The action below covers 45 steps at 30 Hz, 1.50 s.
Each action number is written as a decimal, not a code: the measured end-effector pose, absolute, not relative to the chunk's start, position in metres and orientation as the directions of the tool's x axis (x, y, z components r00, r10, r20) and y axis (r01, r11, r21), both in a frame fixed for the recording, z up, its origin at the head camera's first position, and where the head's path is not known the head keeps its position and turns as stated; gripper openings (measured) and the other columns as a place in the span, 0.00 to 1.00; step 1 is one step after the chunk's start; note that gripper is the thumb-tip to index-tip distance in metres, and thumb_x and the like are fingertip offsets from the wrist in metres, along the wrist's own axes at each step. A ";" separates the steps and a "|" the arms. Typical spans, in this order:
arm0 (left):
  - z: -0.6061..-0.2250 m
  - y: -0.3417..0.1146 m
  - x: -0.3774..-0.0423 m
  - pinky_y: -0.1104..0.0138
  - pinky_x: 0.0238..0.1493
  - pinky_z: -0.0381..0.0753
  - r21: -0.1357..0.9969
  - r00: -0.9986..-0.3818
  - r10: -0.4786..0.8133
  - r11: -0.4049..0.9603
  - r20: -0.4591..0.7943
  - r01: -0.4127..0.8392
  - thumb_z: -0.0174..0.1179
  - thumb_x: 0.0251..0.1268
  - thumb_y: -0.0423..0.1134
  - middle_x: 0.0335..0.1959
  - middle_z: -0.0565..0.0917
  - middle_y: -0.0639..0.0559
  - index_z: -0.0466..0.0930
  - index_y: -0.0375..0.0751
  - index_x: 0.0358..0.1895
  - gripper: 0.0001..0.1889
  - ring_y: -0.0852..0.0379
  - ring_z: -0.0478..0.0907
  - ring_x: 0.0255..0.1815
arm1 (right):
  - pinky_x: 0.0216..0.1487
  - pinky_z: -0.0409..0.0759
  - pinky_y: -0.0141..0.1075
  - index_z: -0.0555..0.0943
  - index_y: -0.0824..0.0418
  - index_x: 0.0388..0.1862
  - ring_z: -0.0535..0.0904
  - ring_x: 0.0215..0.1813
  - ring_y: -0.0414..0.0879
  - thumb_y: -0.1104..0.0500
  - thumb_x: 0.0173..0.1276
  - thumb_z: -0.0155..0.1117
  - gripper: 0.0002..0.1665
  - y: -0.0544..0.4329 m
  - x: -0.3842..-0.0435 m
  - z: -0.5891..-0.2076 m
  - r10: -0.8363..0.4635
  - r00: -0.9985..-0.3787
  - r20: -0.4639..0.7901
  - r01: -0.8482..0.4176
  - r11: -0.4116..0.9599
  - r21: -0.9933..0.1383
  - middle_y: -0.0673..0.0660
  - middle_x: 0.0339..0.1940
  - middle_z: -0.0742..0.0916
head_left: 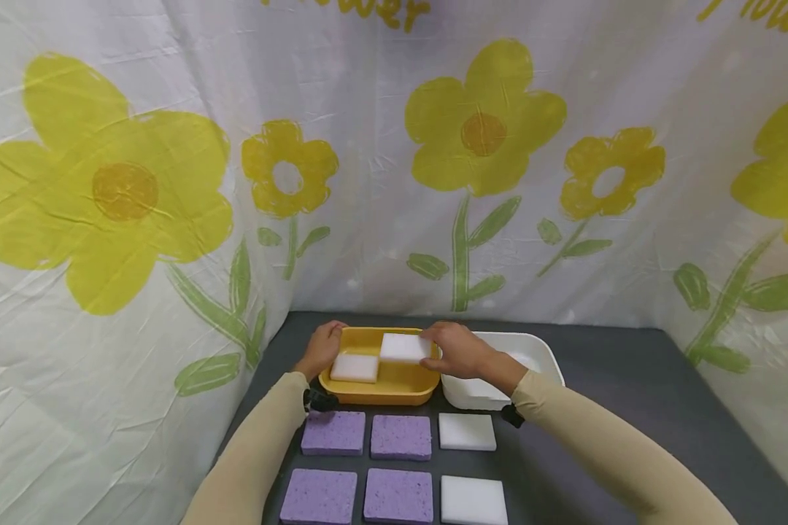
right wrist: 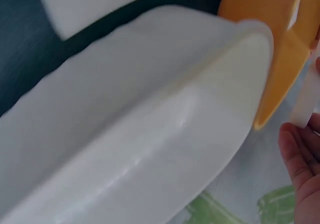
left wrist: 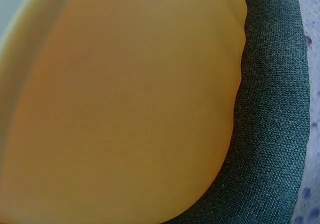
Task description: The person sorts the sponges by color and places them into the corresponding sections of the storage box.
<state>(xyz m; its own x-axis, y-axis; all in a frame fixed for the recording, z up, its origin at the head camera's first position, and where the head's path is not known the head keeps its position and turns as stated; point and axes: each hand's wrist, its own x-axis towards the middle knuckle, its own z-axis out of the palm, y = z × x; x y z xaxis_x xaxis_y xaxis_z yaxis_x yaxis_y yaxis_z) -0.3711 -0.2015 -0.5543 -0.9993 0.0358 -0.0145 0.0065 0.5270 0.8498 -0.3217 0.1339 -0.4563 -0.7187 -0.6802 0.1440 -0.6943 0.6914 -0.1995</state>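
Note:
A yellow plastic basin (head_left: 381, 394) stands at the back of the table. My left hand (head_left: 322, 348) grips its left rim; the left wrist view shows only the yellow wall (left wrist: 130, 103) up close, with no fingers in it. My right hand (head_left: 461, 350) pinches a white sponge block (head_left: 402, 348) above the right half of the basin. In the right wrist view, the fingers hold that block (right wrist: 305, 98) by its edge. A second white sponge (head_left: 354, 368) lies inside the basin on the left.
Beside the yellow basin, a white basin (head_left: 462, 394) sits under my right forearm. Nearer me, several purple sponges (head_left: 333, 433) lie in two rows, with two white sponges (head_left: 468, 432) to their right. A flower-printed curtain (head_left: 368, 240) hangs behind the dark table (head_left: 604, 379).

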 end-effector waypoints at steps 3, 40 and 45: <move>-0.556 -0.202 -0.371 0.42 0.71 0.78 0.850 -0.999 0.038 0.527 -0.016 0.007 0.39 0.94 0.40 0.64 0.84 0.35 0.79 0.33 0.69 0.22 0.37 0.81 0.64 | 0.62 0.87 0.49 0.85 0.66 0.67 0.87 0.58 0.54 0.48 0.74 0.77 0.31 0.124 -0.323 -0.463 -0.678 -0.726 0.117 -0.685 0.696 -0.218 0.61 0.60 0.91; -0.554 -0.202 -0.371 0.42 0.71 0.79 0.865 -0.999 0.028 0.501 -0.029 -0.011 0.39 0.94 0.42 0.65 0.84 0.37 0.80 0.36 0.70 0.22 0.39 0.82 0.64 | 0.59 0.88 0.46 0.87 0.67 0.61 0.89 0.51 0.52 0.47 0.72 0.76 0.29 0.042 -0.342 -0.510 -0.706 -0.689 0.167 -0.719 0.635 -0.282 0.60 0.53 0.93; -0.555 -0.203 -0.372 0.42 0.69 0.79 0.858 -0.999 0.037 0.514 -0.018 0.004 0.39 0.94 0.42 0.64 0.84 0.37 0.80 0.36 0.70 0.22 0.39 0.82 0.63 | 0.60 0.87 0.45 0.87 0.65 0.62 0.88 0.50 0.49 0.46 0.72 0.76 0.30 0.035 -0.342 -0.513 -0.686 -0.713 0.143 -0.693 0.659 -0.294 0.59 0.53 0.93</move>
<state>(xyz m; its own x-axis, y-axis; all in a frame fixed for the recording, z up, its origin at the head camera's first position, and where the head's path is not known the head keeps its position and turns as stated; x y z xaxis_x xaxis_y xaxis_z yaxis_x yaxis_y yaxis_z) -0.3718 -0.2027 -0.5545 -0.9991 0.0372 -0.0180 0.0037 0.5144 0.8575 -0.3421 0.0352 -0.5135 -0.7131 -0.6863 0.1431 -0.6928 0.6586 -0.2937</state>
